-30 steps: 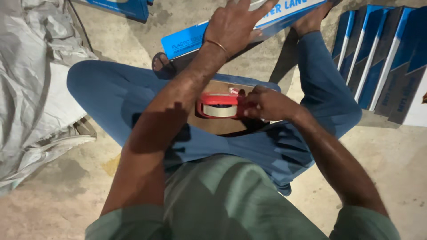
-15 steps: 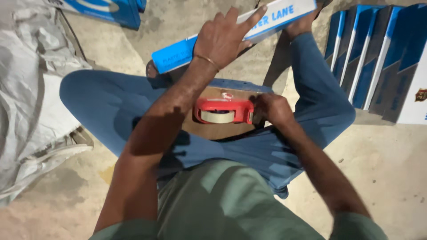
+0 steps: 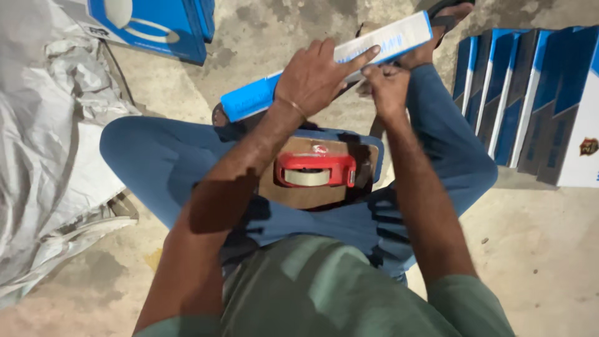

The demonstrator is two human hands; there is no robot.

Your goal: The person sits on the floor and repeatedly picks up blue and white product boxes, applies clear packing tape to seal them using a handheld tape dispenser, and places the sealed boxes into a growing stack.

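Note:
A long blue and white box [image 3: 249,103] lies slanted across my knees, above my crossed legs in blue trousers. My left hand [image 3: 315,78] presses down on its middle, with the index finger stretched along the white face. My right hand [image 3: 388,84] pinches at the box's near edge just right of the left hand, fingers closed. A red tape dispenser [image 3: 315,170] with a roll of tape rests on a brown cardboard piece [image 3: 306,195] in my lap, with neither hand on it.
A row of upright blue, black and white boxes [image 3: 536,100] stands at the right. Another blue box [image 3: 156,25] lies at the top left. Crumpled grey sheeting [image 3: 43,131] covers the floor at the left. The floor is bare concrete [image 3: 549,249].
My right hand let go of the red tape dispenser in my lap and rose to the box's edge. My left hand stayed on the box.

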